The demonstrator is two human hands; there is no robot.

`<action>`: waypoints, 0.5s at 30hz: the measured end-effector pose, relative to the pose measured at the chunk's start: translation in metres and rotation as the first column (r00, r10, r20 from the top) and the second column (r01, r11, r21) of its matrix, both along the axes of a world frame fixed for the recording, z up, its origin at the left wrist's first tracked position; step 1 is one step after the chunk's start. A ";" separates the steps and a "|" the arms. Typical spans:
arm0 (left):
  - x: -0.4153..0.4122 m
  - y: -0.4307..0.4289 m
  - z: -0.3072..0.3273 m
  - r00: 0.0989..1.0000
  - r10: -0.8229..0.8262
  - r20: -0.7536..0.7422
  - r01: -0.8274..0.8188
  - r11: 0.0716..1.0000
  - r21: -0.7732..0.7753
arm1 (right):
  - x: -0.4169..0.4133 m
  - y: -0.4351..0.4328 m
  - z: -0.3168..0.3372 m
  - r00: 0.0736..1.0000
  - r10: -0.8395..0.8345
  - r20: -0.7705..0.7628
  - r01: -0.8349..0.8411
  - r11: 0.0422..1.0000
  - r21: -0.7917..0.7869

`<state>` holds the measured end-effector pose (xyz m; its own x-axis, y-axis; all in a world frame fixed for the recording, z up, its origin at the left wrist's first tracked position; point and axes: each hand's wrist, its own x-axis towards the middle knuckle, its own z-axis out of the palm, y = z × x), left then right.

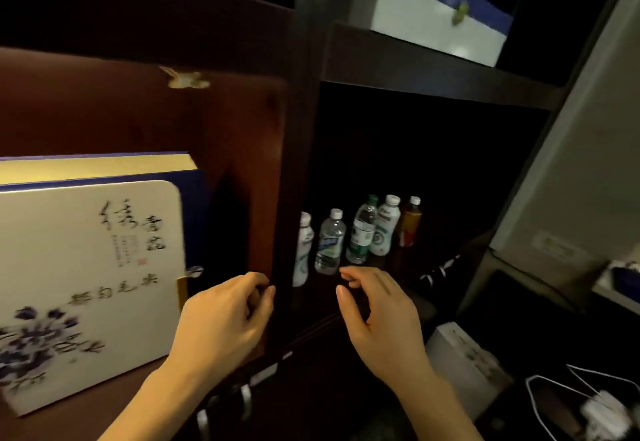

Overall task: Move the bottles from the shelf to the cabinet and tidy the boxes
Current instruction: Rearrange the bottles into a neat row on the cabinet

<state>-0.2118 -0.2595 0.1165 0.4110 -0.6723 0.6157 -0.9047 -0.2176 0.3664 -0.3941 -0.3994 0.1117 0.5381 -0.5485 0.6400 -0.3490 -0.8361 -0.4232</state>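
While both hands hover empty before shelf (433, 77): left hand (225, 319) fingers loosely curled; right hand (377, 319) fingers curved, thumb apart, pinching nothing. Five bottles (363, 232) upright in row in compartment, 12 o'clock of right hand. Flowered box (86, 284) at 9 o'clock of left hand.

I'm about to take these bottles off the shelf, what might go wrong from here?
The bottles stand packed in a row; reaching for the clear bottle with the right hand might tip its neighbours. The leftmost white bottle is half hidden behind the shelf upright, so it is easy to knock or overlook. The compartment is dark, so judging a grip may be harder.
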 end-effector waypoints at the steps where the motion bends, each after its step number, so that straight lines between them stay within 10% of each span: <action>1: -0.011 -0.015 0.001 1.000 -0.018 0.000 0.018 1.000 -0.001 | -0.013 -0.011 0.000 1.000 -0.016 0.009 0.016 1.000 0.000; 15: -0.127 -0.178 -0.015 0.994 -0.105 -0.035 0.107 0.994 0.037 | -0.144 -0.141 -0.021 0.993 -0.109 0.045 0.105 0.992 0.076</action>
